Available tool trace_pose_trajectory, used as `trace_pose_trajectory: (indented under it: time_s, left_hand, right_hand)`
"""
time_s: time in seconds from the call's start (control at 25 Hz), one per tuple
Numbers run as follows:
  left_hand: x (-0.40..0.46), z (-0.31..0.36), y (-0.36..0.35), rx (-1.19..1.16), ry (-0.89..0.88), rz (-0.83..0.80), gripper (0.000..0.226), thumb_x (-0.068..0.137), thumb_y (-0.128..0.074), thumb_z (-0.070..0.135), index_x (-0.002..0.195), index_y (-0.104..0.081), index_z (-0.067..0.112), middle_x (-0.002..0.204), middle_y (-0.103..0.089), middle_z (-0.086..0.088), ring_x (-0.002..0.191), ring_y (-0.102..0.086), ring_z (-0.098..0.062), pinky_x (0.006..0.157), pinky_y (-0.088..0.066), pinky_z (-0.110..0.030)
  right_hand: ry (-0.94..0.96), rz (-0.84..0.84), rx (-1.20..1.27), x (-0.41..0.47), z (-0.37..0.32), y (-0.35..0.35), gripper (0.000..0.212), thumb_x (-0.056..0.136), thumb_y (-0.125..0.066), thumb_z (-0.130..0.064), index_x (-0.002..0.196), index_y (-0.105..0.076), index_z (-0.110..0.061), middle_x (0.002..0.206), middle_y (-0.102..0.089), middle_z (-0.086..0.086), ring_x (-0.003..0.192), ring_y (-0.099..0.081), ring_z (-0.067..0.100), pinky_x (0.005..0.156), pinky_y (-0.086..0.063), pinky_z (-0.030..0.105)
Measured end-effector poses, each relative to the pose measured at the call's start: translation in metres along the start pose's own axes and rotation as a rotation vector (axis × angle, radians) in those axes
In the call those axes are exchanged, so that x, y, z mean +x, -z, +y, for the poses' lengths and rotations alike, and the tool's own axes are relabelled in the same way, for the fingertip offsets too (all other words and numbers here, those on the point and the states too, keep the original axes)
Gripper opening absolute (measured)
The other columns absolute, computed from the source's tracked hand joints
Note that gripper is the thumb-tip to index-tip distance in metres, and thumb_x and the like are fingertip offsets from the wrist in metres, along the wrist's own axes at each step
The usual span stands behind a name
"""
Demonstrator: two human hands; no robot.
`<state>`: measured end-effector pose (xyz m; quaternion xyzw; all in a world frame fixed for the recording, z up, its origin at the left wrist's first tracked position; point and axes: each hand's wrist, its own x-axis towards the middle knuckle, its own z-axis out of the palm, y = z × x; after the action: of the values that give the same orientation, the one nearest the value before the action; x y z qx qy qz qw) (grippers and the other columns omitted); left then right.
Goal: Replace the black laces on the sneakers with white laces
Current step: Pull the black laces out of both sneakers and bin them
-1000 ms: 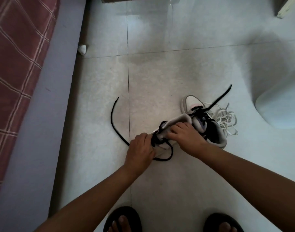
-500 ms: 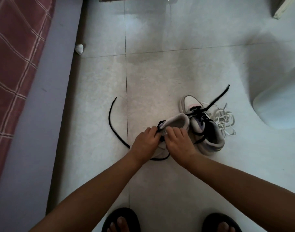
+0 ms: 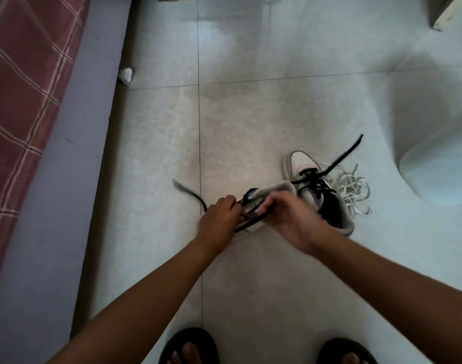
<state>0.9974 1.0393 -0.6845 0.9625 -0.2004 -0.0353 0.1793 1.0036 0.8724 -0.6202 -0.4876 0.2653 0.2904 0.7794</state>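
Two white sneakers lie on the tiled floor. The near sneaker (image 3: 274, 190) sits between my hands, its black lace (image 3: 251, 223) partly pulled out and blurred. My left hand (image 3: 219, 219) grips the sneaker's left side by the eyelets. My right hand (image 3: 287, 216) pinches the black lace at the shoe's top. The lace's free end (image 3: 188, 193) trails to the left. The second sneaker (image 3: 321, 193), still black-laced, stands just right of it. A heap of white laces (image 3: 354, 191) lies beside that shoe.
A bed with a red checked cover (image 3: 22, 101) and grey side runs along the left. A pale rounded object (image 3: 440, 164) sits at the right. A small white scrap (image 3: 126, 74) lies by the bed. My sandalled feet (image 3: 189, 346) are at the bottom.
The black lace's long left end has been drawn in and now lies shorter and blurred. My right hand moved right, pulling lace through the near sneaker.
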Motion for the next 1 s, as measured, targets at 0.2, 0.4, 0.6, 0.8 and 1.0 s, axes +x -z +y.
trace_pose_trajectory:
  time_s: [0.2, 0.4, 0.6, 0.8, 1.0]
  left_hand:
    - [0.003, -0.006, -0.005, -0.069, 0.042, -0.055, 0.016, 0.087, -0.054, 0.002, 0.101, -0.061, 0.002, 0.106, -0.055, -0.014, 0.096, -0.054, -0.027, 0.063, -0.047, -0.038]
    - [-0.006, 0.003, -0.003, 0.062, -0.102, -0.078, 0.025, 0.061, -0.083, 0.004, 0.081, -0.067, 0.001, 0.079, -0.061, -0.016, 0.064, -0.058, -0.03, 0.05, -0.043, -0.029]
    - [-0.009, 0.014, -0.001, 0.129, -0.127, 0.031, 0.029, 0.059, -0.085, 0.021, 0.077, -0.07, 0.005, 0.08, -0.066, -0.013, 0.066, -0.062, -0.028, 0.055, -0.046, -0.028]
    - [-0.004, 0.018, -0.003, 0.193, -0.237, 0.133, 0.011, 0.066, -0.072, 0.005, 0.077, -0.072, 0.007, 0.068, -0.063, -0.009, 0.055, -0.058, -0.022, 0.044, -0.042, -0.025]
    - [-0.011, 0.003, 0.008, -0.39, 0.079, 0.02, 0.003, 0.083, -0.059, -0.002, 0.084, -0.062, -0.001, 0.086, -0.051, -0.014, 0.078, -0.054, -0.023, 0.069, -0.048, -0.025]
  right_hand:
    - [0.155, -0.045, 0.389, 0.0, -0.088, 0.016, 0.022, 0.092, -0.047, -0.025, 0.075, -0.056, -0.015, 0.06, -0.055, 0.0, 0.061, -0.055, 0.015, 0.061, -0.05, 0.027]
    - [0.415, 0.204, -0.363, 0.028, -0.148, 0.021, 0.019, 0.094, -0.05, -0.034, 0.087, -0.059, -0.019, 0.076, -0.062, -0.001, 0.078, -0.061, 0.018, 0.069, -0.049, 0.027]
    - [0.644, 0.28, -1.805, 0.045, -0.084, 0.036, 0.041, 0.092, -0.055, -0.028, 0.124, -0.055, -0.004, 0.128, -0.051, 0.019, 0.12, -0.044, 0.035, 0.095, -0.04, 0.041]
    - [0.587, -0.124, -2.043, 0.038, -0.002, 0.039, 0.032, 0.091, -0.053, -0.037, 0.111, -0.061, -0.013, 0.113, -0.057, 0.008, 0.109, -0.05, 0.026, 0.089, -0.038, 0.035]
    - [0.564, 0.061, -1.905, 0.037, 0.006, 0.057, 0.029, 0.094, -0.049, -0.037, 0.105, -0.058, -0.012, 0.111, -0.056, 0.006, 0.11, -0.048, 0.022, 0.08, -0.037, 0.033]
